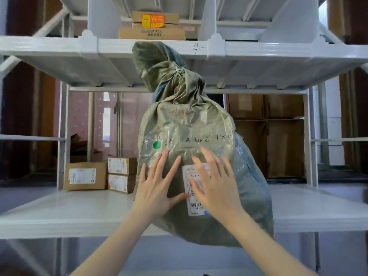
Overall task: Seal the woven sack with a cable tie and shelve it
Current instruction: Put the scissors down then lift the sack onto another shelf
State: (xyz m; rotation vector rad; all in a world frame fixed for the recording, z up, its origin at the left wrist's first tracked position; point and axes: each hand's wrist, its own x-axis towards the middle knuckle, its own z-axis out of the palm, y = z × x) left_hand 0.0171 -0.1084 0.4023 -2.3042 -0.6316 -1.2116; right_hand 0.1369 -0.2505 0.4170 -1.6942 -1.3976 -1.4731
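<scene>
A full grey-green woven sack (pixel 187 126) stands upright on the white shelf (pixel 79 208), its bottom bulging over the front edge. Its neck (pixel 180 73) is bunched and tied tight, with the loose top flopping left in front of the shelf above. A white barcode label (pixel 196 204) and black handwriting mark its front. My left hand (pixel 157 186) presses flat on the sack's front with fingers spread. My right hand (pixel 216 184) lies flat beside it, partly covering the label.
Three small cardboard boxes (pixel 85 176) with labels sit on the same shelf left of the sack. Flat cartons (pixel 152 26) are stacked on the shelf above. Brown cartons (pixel 266 134) fill the rack behind on the right. White uprights frame the bay.
</scene>
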